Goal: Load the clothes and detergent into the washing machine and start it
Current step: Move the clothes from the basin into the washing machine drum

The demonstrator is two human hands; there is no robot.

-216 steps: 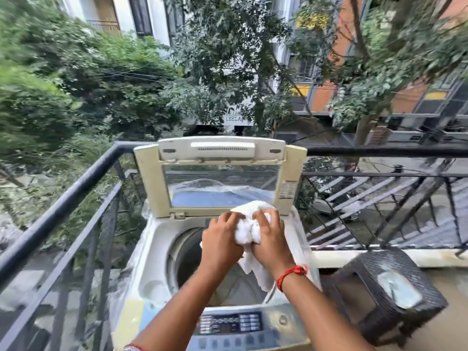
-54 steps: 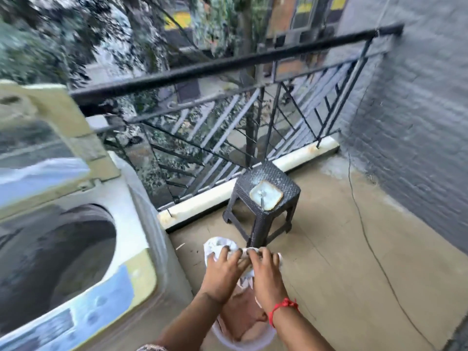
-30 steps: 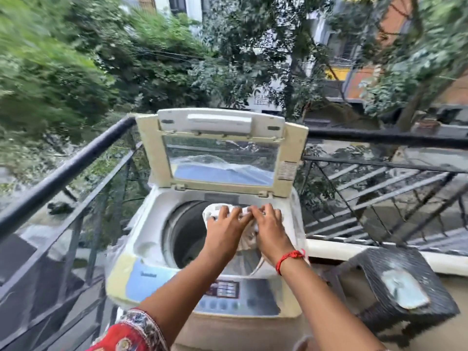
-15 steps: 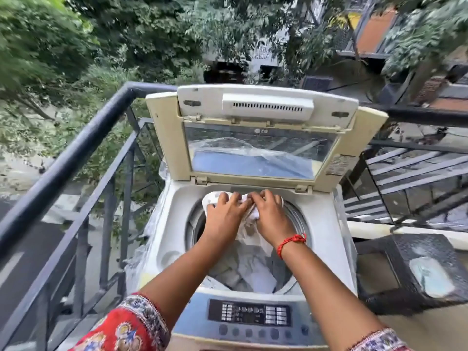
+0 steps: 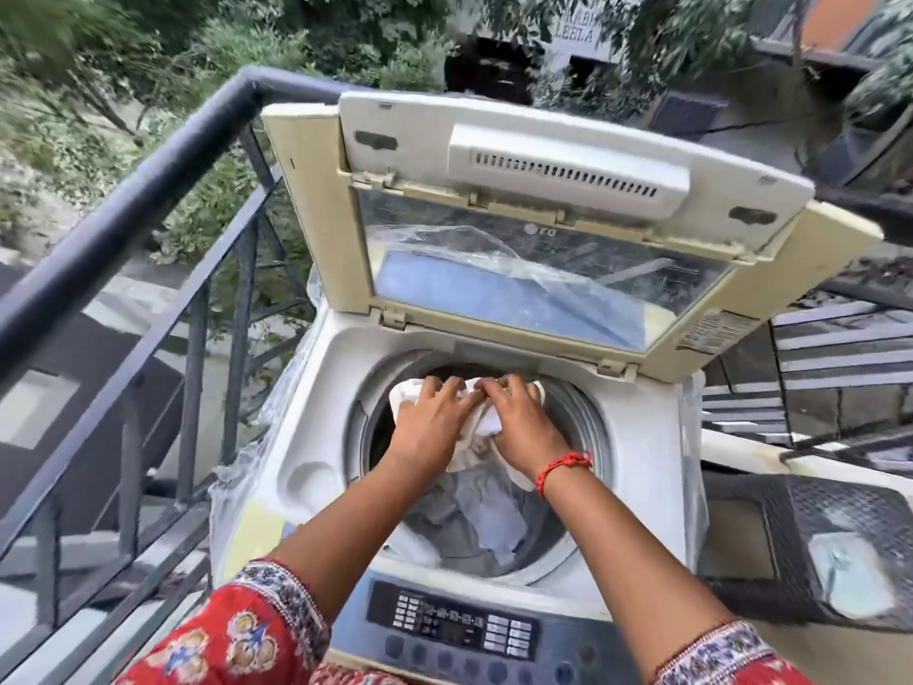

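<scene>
Behind, raised lid [image 5: 538, 229]; railing [image 5: 148, 190] left, stool [image 5: 840, 546] right.

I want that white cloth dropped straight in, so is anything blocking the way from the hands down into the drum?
Nothing visible does. The lid stands raised behind, and both the left hand and right hand hold the white cloth over the open drum, where other clothes lie low.

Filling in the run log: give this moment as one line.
stage: loading | left hand + right hand: gripping white cloth over drum | lid: open | clothes inside
</scene>
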